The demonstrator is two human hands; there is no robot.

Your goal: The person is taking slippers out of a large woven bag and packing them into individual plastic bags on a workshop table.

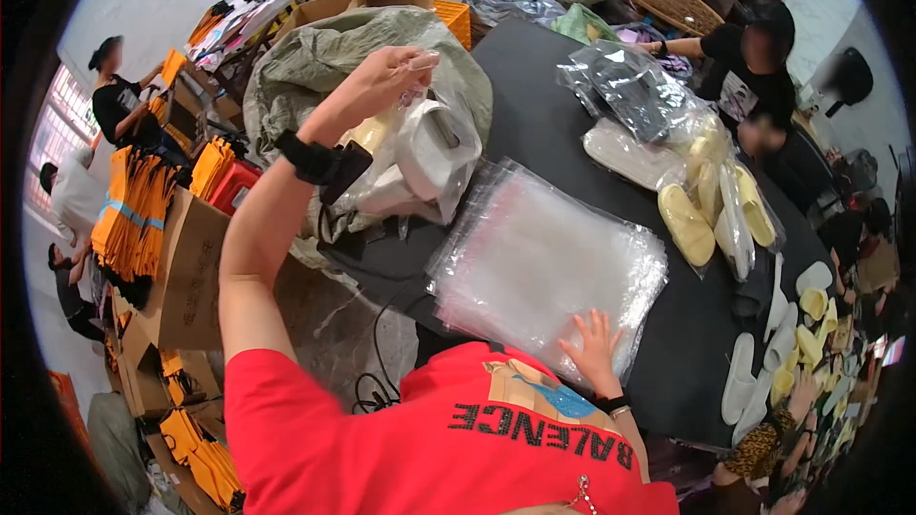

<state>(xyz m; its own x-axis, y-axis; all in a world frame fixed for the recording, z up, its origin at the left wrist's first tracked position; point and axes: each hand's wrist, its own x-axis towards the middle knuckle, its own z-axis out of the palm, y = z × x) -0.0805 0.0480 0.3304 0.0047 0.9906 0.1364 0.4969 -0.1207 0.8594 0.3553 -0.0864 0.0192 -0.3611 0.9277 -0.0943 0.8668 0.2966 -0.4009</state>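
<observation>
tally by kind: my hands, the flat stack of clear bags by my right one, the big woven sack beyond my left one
hands: 2 (left hand, right hand)
stack of clear bags: 1
woven sack: 1
total: 4

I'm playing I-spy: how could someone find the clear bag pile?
Find the black table. On its near side, the right hand rests on the stack of clear bags. Unlike the bagged yellow slippers farther right, it lies flat and looks empty.

I see the left hand (389, 84) raised well ahead of the right hand (595, 355), its fingers (416, 61) pinched together, bare forearm (265, 227) sloping down behind it; the right rests palm-down, fingers fanned apart.
</observation>
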